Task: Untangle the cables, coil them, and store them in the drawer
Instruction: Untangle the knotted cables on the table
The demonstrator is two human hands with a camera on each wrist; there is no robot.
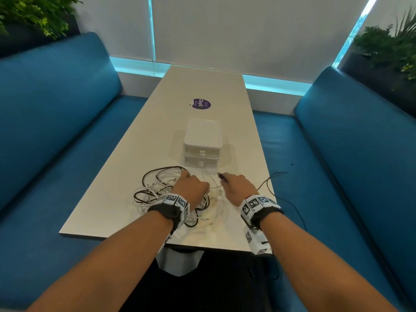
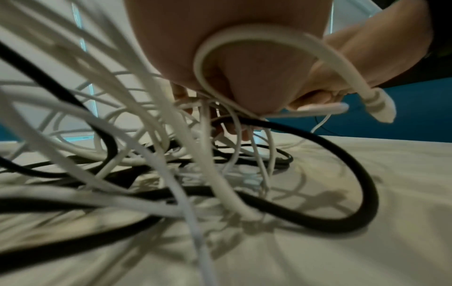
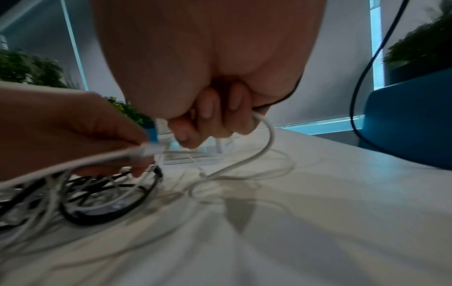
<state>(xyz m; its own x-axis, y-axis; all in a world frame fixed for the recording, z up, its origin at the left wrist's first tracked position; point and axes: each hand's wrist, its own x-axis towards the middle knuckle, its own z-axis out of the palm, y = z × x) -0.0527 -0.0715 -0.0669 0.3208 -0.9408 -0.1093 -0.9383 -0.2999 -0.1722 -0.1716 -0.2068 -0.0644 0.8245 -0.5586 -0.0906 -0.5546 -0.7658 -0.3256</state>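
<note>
A tangle of black and white cables (image 1: 157, 188) lies on the near end of the table (image 1: 198, 84). My left hand (image 1: 191, 187) is down in the tangle, its fingers (image 2: 234, 83) curled round several white cables (image 2: 208, 135). My right hand (image 1: 236, 188) grips a black cable whose plug (image 1: 221, 176) sticks out past the knuckles, while its fingers (image 3: 208, 116) also pinch a white cable (image 3: 265, 147). The black cable (image 1: 269, 180) trails off the table's right edge. A white two-drawer unit (image 1: 202, 140) stands just beyond the hands, both drawers closed.
A purple round sticker (image 1: 201, 104) sits on the table behind the drawer unit. Blue sofas (image 1: 56, 131) (image 1: 351, 154) flank the table on both sides. Plants (image 1: 33, 14) stand behind the sofa backs. A window wall closes the far end.
</note>
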